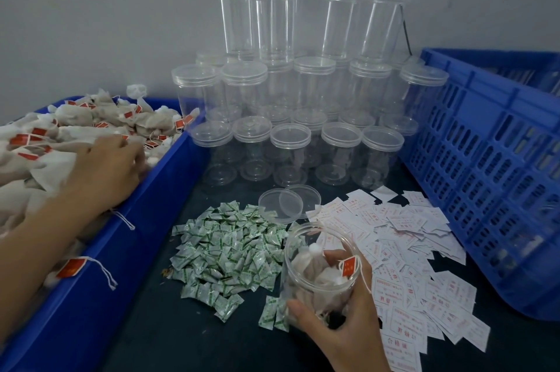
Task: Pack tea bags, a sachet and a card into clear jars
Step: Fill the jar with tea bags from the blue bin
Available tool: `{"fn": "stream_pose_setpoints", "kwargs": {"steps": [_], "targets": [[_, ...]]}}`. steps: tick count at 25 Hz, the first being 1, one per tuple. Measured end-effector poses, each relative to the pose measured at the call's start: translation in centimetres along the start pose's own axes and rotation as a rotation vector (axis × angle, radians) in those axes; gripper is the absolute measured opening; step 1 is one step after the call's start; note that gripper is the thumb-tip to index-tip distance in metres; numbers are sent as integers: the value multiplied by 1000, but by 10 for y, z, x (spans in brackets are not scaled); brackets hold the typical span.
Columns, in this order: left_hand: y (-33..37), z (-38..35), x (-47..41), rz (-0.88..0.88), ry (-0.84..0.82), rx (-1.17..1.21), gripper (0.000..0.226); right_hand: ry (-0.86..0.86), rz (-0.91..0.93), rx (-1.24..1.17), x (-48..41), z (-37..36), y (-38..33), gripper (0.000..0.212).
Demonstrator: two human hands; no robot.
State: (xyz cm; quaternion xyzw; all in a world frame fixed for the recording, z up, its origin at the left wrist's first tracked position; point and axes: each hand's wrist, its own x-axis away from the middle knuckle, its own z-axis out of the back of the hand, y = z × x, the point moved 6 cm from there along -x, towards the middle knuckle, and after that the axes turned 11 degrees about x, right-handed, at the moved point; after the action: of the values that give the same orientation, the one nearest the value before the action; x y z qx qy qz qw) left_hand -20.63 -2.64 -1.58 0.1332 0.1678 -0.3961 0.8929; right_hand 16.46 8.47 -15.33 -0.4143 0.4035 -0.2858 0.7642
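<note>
My right hand (342,323) grips the open jar (315,253); my left hand (106,165) lies on the tea bags (45,141) in the bin (145,220), fingertips blurred: grasping or not, I can't tell.

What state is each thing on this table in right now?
held jar, lid off, tilted, partly filled with tea bags.
right hand, gripping the held jar.
left hand, in the tea bag heap; grip blurred.
loose lids, two, lying off any jar.
stacked jars, lidded, piled in tiers.
sachets, loose heap.
cards, scattered.
</note>
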Motion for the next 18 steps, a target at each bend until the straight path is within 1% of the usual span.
{"fn": "stream_pose_setpoints", "kwargs": {"steps": [2,3,4,5,6,7,9,11,12,13,14,15,16,18], "targets": [[0,21,5,62,230,242,9,-4,-16,-23,-1,0,-1,103],[4,34,8,67,321,434,9,-8,-19,-29,-1,0,0,104],[13,47,12,47,359,646,15,-9,-17,-28,-1,0,0,104],[28,57,16,3,345,814,21,-6,-10,-22,-1,0,0,104],[49,68,22,-62,305,909,22,-6,-7,-22,-1,0,0,104],[73,78,30,-144,249,951,21,-14,-12,-24,-1,0,0,104],[128,91,54,-331,103,1017,11,-27,-16,-28,0,-1,0,104],[179,89,83,-471,-105,1104,11,-25,-10,-41,1,0,-2,103],[202,82,97,-510,-232,1143,10,-20,-6,-51,1,0,-4,102],[221,72,109,-544,-343,1136,10,-9,7,-47,0,1,-8,99],[235,62,119,-583,-415,1084,10,14,23,-33,0,3,-11,94],[243,54,123,-612,-429,1037,11,36,43,-17,-1,4,-14,88],[243,47,120,-597,-402,1025,12,53,56,-14,-1,6,-16,87],[225,35,99,-440,-270,1058,11,77,51,-29,-1,9,-14,94]]}}
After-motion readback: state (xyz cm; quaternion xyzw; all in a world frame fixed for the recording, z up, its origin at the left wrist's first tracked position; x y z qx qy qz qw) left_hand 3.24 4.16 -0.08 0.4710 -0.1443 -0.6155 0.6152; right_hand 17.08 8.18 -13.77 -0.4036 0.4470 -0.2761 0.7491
